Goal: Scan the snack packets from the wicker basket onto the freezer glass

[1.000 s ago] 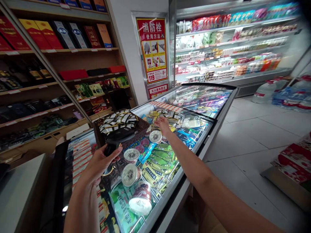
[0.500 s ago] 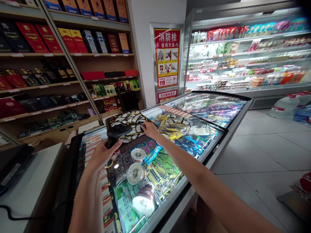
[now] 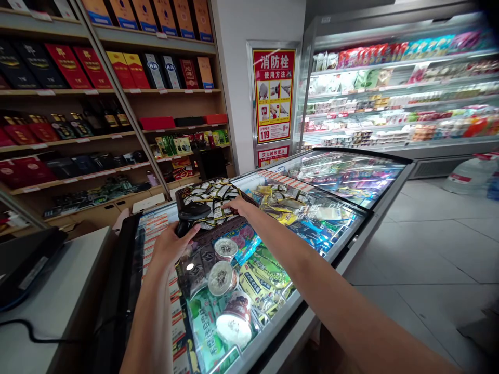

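My left hand (image 3: 170, 244) is closed around the handle of a black handheld barcode scanner (image 3: 194, 210), its head facing away over a dark brown woven basket (image 3: 208, 235). The basket sits on the glass lid of a chest freezer and is filled with small black, white and gold packets (image 3: 210, 196). At the basket's right side, my right hand (image 3: 241, 205) reaches in from the right. Its index finger stretches out onto the packets; the other fingers curl partly out of sight beneath it. I make out no packet held in it.
Under the freezer glass (image 3: 273, 311) lie ice cream tubs (image 3: 220, 278) and bagged ices. A white counter (image 3: 74, 280) with a black device (image 3: 29, 265) stands left. Shelves of boxes (image 3: 91, 67) rise behind; a lit refrigerated display (image 3: 390, 104) stands back right. Water bottles (image 3: 470, 174) stand on the floor.
The camera view has turned slightly left, so the scene sits further right. My right hand has gone from a closed pinch to an outstretched finger on the packets. The left keeps the scanner.
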Available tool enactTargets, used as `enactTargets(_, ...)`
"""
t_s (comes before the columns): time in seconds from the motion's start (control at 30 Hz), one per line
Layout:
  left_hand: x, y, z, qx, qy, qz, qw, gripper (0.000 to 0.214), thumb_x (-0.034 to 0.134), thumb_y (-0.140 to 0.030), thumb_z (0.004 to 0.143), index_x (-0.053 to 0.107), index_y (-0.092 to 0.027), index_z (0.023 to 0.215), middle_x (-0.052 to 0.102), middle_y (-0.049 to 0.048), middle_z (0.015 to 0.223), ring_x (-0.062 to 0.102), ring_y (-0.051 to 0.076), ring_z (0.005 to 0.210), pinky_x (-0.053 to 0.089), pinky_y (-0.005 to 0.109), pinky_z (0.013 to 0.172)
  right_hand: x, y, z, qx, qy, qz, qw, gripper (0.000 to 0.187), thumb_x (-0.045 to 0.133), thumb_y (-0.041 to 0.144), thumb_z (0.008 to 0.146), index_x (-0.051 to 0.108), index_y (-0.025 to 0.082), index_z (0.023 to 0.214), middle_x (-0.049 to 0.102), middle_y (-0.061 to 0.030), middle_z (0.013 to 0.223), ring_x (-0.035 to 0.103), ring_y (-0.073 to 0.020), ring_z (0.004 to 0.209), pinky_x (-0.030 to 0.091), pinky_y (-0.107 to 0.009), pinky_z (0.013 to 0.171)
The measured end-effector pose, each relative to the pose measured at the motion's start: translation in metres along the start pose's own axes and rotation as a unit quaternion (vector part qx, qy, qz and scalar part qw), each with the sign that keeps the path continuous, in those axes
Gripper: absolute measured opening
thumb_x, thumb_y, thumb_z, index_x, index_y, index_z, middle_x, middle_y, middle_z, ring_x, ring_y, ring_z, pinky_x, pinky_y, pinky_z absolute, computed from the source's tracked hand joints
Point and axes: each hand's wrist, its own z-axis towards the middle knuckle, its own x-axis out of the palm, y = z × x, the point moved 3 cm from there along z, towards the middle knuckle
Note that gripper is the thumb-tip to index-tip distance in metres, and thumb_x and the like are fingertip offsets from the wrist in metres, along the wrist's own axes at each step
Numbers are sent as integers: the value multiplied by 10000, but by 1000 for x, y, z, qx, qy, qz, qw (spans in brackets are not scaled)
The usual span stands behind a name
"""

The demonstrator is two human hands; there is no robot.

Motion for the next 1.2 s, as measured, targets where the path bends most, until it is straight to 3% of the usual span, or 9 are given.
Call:
enactTargets(0.1, 2, 2, 1, -2, 4, 50, 999, 513, 723, -679, 622, 665, -225, 854, 633, -26, 529, 688, 233, 584, 352, 228, 438, -3, 0, -7, 25, 23, 0, 999, 350, 866, 161, 546, 550, 181, 697, 519, 43, 574, 476, -103, 543, 375, -212, 474)
enactTargets(0.2, 3, 0, 1, 12, 14, 69, 997, 507, 713, -683, 632, 667, -219, 831, 637, -20, 541, 670, 217, 560, 359, 235, 456, -9, 6, -17, -40, 47, 82, 995, 352, 834, 129, 553, 545, 185, 745, 547, 40, 648, 541, -114, 608, 451, -214, 520)
enactTargets(0.37, 6, -8, -5, 6, 23, -36, 999, 556, 766, -675, 562, 652, -202, 831, 621, -30, 555, 636, 185, 553, 370, 219, 445, -33, 2, -47, -159, 12, 298, 941, 493, 830, 238, 578, 508, 227, 951, 544, 63, 773, 598, -108, 721, 556, -236, 658)
enactTargets(0.53, 15, -16, -13, -30, 71, -95, 993, 608, 807, -676, 513, 660, -197, 858, 639, -26, 579, 597, 158, 535, 417, 224, 464, -56, -21, -79, -180, -27, 387, 904, 517, 840, 318, 588, 498, 236, 967, 579, 49, 800, 575, -94, 663, 539, -206, 566)
enactTargets(0.83, 31, -27, -18, -9, 124, -112, 986, 600, 870, -630, 461, 679, -201, 835, 639, -34, 653, 617, 159, 617, 455, 231, 531, -61, -32, -88, -172, -37, 416, 892, 482, 801, 325, 643, 496, 245, 1008, 556, 87, 732, 538, -75, 545, 521, -208, 488)
enactTargets(1.0, 33, -24, -17, -25, 130, -113, 985, 615, 856, -644, 499, 677, -190, 873, 657, -12, 700, 608, 154, 637, 449, 231, 540, -62, -32, -90, -160, -20, 413, 896, 496, 786, 311, 654, 487, 243, 1044, 568, 87, 775, 522, -65, 492, 490, -223, 462)
enactTargets(1.2, 32, -29, -21, -37, 125, -110, 985, 668, 861, -671, 443, 652, -191, 857, 631, -25, 612, 570, 141, 574, 420, 229, 509, -60, -32, -93, -156, -9, 418, 895, 511, 788, 319, 644, 473, 240, 1039, 603, 80, 823, 526, -62, 489, 472, -218, 464)
